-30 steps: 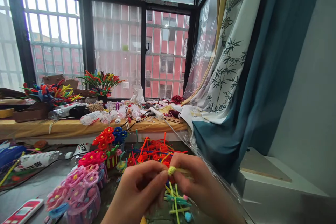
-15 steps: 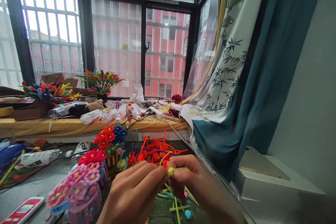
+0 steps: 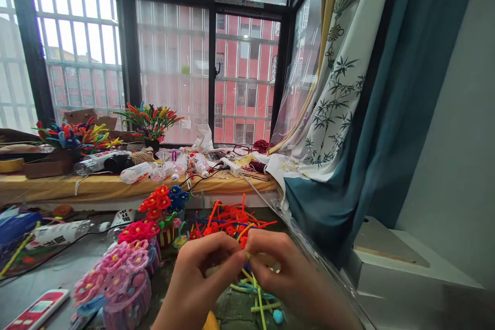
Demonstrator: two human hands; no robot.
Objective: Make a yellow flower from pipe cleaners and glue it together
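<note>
Yellow barely shows where the left hand (image 3: 201,273) and the right hand (image 3: 286,268) come together: a small piece (image 3: 248,256) sits between their fingertips. The grip is narrow on both sides, thumb and forefinger of each hand pinched on the piece, and the tips of the two hands touch or nearly touch. Most of the piece is hidden by the fingers, so its shape cannot be told; a paler bit shows in the gap of the right hand, perhaps part of it.

Work on the piece seems to be midway, since both hands bear on it at once, but how much of it is done cannot be read. Just below the grip, yellow stems (image 3: 261,304) lie crossed on the surface (image 3: 236,312) near a blue ball (image 3: 278,316); they look unused. Beyond the grip is a heap of red stems (image 3: 232,219), straight lengths mixed with shaped bits, so apparently only partly made up. Left of the grip stand pink flowers (image 3: 126,273), magenta flowers (image 3: 138,230), red flowers (image 3: 155,200) and blue flowers (image 3: 178,197), which look finished. Judging by the loose stems, some material remains unworked.
</note>
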